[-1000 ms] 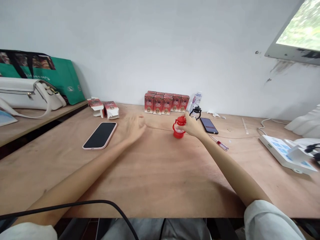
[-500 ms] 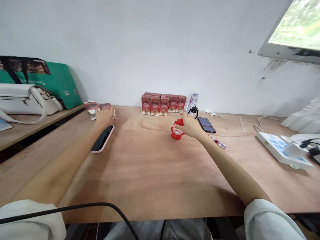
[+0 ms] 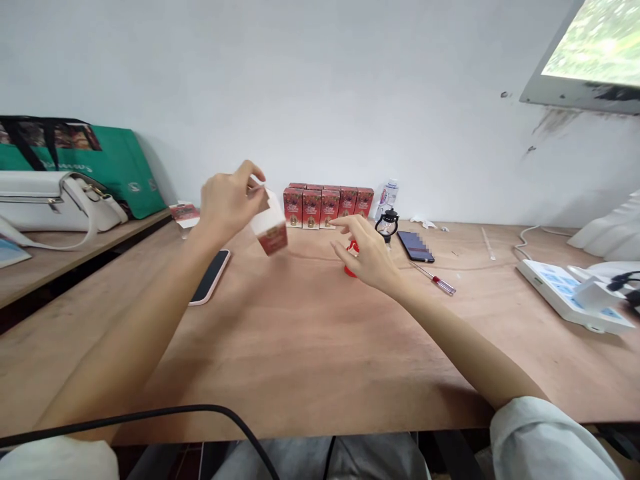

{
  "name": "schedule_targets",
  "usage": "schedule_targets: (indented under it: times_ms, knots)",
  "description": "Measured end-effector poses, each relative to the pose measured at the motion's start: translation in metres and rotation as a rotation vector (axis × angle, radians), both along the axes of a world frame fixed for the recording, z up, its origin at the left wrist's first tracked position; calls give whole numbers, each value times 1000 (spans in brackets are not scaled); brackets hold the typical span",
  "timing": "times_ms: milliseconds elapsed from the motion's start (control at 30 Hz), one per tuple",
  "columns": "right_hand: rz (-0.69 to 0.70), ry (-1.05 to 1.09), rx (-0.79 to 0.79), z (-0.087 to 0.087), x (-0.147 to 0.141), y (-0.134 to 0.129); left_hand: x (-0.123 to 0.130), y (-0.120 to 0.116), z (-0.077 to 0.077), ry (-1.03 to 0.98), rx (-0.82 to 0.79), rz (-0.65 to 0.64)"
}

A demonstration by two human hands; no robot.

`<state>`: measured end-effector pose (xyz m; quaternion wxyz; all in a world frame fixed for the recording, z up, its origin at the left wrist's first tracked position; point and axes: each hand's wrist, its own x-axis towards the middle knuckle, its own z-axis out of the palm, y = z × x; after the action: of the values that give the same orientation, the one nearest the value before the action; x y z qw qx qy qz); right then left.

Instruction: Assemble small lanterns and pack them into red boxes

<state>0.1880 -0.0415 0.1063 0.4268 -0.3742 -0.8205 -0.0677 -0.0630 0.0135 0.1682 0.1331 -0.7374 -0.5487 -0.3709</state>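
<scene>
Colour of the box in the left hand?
The box is red and white; seen best in the head view.

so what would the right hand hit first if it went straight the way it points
Probably the red-and-white carton in the left hand, though depth is unclear; the right hand might miss it.

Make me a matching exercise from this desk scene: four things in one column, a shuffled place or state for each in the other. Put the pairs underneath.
Things
1. tilted box
2. red lantern
3. screwdriver
4. handbag

Places and states
A. lying on the table near the dark phone
B. in front of the green bag
C. held in the fingers of the left hand
D. partly hidden behind the right hand

Pairs: 1-C, 2-D, 3-A, 4-B
</scene>
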Motion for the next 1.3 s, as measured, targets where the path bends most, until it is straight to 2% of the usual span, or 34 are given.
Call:
schedule_targets:
  times_ms: [67,233,333,433,633,733,1033,1300]
  knots:
    - [78,40,-75,1,-2,-3,18,-15,3,41,14,-66]
    - [295,3,-253,7,-1,-9,42,-45,-5,-28,-136,-394]
    - [321,-53,-243,8,-2,-11,48,-54,-10,-83,-183,-525]
    - [321,-35,-181,7,-5,-14,51,-60,-11,-153,-231,-591]
    - [279,-139,-89,9,-7,-18,55,-63,-10,-247,-331,-639]
    - [249,-108,-63,11,-5,-16,52,-62,-9,-243,-363,-652]
    - [213,34,-141,16,-5,-19,40,-64,3,-164,-529,-596]
    - [221,-34,-177,14,-6,-18,43,-59,-6,-142,-485,-582]
